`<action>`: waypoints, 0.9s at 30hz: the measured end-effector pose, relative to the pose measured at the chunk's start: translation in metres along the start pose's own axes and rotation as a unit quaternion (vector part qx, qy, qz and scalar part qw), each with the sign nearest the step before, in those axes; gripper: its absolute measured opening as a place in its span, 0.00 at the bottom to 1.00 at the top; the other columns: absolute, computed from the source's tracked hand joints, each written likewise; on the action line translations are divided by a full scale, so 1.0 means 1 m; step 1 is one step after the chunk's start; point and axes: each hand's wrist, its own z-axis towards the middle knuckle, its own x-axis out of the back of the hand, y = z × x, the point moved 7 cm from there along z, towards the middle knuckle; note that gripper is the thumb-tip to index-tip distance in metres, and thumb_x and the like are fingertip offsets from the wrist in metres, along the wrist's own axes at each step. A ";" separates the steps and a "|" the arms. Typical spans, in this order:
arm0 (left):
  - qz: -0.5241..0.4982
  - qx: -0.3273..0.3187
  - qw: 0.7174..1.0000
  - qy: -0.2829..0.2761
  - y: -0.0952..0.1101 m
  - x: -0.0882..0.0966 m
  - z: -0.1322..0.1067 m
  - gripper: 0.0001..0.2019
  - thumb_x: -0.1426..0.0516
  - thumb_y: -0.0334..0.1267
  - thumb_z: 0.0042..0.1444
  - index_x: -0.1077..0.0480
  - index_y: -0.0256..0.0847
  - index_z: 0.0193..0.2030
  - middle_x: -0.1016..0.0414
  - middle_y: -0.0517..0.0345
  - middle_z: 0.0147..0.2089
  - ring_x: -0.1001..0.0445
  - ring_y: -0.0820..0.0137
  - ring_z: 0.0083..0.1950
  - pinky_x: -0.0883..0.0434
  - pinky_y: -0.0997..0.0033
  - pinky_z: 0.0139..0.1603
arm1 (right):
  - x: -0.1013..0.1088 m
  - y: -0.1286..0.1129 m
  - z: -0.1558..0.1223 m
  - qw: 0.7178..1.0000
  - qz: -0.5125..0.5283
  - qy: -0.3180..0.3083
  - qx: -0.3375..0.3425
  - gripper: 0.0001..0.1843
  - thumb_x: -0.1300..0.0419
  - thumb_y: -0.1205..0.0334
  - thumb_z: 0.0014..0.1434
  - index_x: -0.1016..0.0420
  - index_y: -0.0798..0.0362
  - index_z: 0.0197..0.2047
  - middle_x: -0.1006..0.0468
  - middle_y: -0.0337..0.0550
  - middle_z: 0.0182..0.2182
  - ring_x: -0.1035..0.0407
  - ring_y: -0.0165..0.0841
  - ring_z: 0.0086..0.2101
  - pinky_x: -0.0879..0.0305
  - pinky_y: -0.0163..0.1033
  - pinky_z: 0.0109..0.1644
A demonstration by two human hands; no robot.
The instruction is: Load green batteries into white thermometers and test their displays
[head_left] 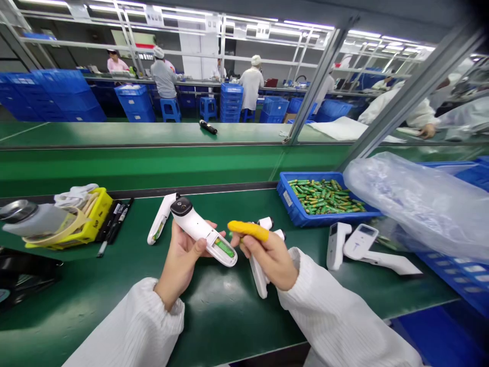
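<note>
My left hand point(182, 260) grips a white handheld thermometer-like device point(198, 229) with its battery bay open toward me; a green battery point(224, 248) lies inside the bay. My right hand point(267, 255) hovers just right of that bay, its index finger wearing a yellow finger cot point(248, 230). The fingers are curled, and whether they pinch anything I cannot tell. Under and behind the right hand lies another white device point(259, 278) on the green bench. A blue tray point(294, 209) holding many green batteries point(324, 196) stands to the right.
A third white device point(160, 219) lies left of my hands, two more point(359, 247) to the right. A yellow basket point(93, 219) with tape and a grey bottle sits far left, with pens point(114, 221) beside it. A large plastic bag point(420, 204) covers blue crates at right. Workers stand at benches behind.
</note>
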 end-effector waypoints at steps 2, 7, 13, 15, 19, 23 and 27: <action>0.006 -0.008 1.000 -0.006 0.001 -0.001 -0.001 0.21 0.39 0.41 0.54 0.45 0.48 0.49 0.30 0.57 0.46 0.24 0.68 0.39 0.24 0.75 0.29 | -0.004 0.007 -0.001 0.987 0.148 -0.006 -0.064 0.13 0.50 0.56 0.66 0.28 0.52 0.45 0.28 0.41 0.30 0.43 0.24 0.20 0.40 0.35 0.26; -0.002 -0.017 1.000 -0.010 0.001 -0.002 -0.002 0.22 0.38 0.40 0.54 0.45 0.48 0.49 0.30 0.57 0.46 0.23 0.65 0.42 0.23 0.72 0.31 | -0.016 0.008 -0.001 0.983 0.149 -0.056 -0.093 0.13 0.42 0.52 0.61 0.26 0.52 0.42 0.29 0.43 0.35 0.38 0.27 0.27 0.39 0.35 0.29; -0.012 -0.035 0.999 0.002 0.006 0.001 -0.001 0.21 0.38 0.39 0.53 0.45 0.48 0.48 0.29 0.56 0.45 0.22 0.60 0.43 0.22 0.69 0.30 | -0.016 0.020 -0.003 0.990 0.045 -0.071 -0.113 0.13 0.41 0.52 0.59 0.36 0.51 0.40 0.38 0.42 0.41 0.38 0.30 0.34 0.38 0.37 0.36; -0.009 -0.036 0.999 0.000 0.006 0.002 -0.002 0.21 0.38 0.38 0.54 0.45 0.48 0.47 0.29 0.57 0.45 0.22 0.60 0.44 0.22 0.68 0.30 | -0.022 0.031 -0.008 0.979 0.088 -0.082 -0.165 0.11 0.42 0.55 0.59 0.40 0.51 0.37 0.37 0.38 0.34 0.38 0.27 0.29 0.40 0.35 0.32; 0.024 -0.020 0.999 -0.035 0.002 -0.001 -0.002 0.20 0.38 0.37 0.54 0.44 0.48 0.48 0.28 0.57 0.46 0.23 0.61 0.44 0.22 0.69 0.32 | -0.036 0.046 -0.016 0.953 0.148 -0.091 -0.247 0.12 0.41 0.58 0.57 0.44 0.50 0.34 0.37 0.31 0.26 0.40 0.24 0.21 0.43 0.32 0.25; 0.058 0.018 0.996 -0.059 -0.003 -0.001 0.002 0.22 0.40 0.39 0.56 0.44 0.46 0.55 0.28 0.50 0.52 0.23 0.63 0.46 0.24 0.66 0.41 | -0.004 0.039 0.002 0.984 -0.030 -0.057 -0.169 0.08 0.41 0.58 0.56 0.37 0.51 0.35 0.31 0.37 0.29 0.34 0.30 0.28 0.37 0.36 0.31; 0.132 0.052 0.989 -0.040 -0.004 0.003 0.006 0.27 0.47 0.44 0.61 0.50 0.43 0.64 0.33 0.46 0.60 0.25 0.65 0.46 0.28 0.65 0.47 | 0.104 0.025 0.017 0.906 -0.359 0.201 -0.100 0.10 0.48 0.59 0.60 0.32 0.54 0.42 0.26 0.47 0.38 0.32 0.37 0.39 0.36 0.43 0.44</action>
